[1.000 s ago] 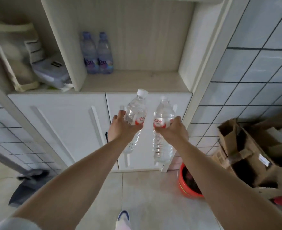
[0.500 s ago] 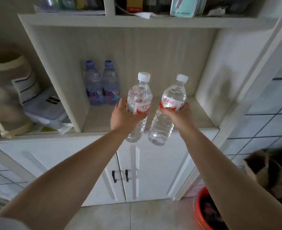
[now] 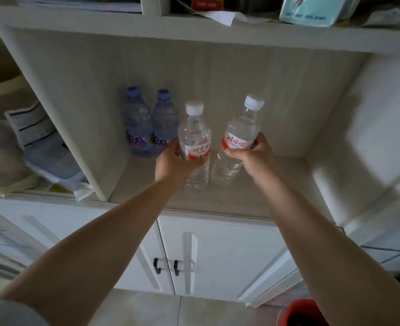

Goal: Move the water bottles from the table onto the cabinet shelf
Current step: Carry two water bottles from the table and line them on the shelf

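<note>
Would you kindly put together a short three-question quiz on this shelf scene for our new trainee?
1. True or false: the left hand and the right hand each grip a white-capped bottle.
2. How many blue-capped bottles stand at the back of the shelf?
3. Which held bottle leans more? A) the left-hand bottle B) the right-hand bottle

Key:
1. True.
2. Two: one blue-capped bottle and a second blue-capped bottle beside it.
3. B; its cap tips to the right, while the other is near upright.
</note>
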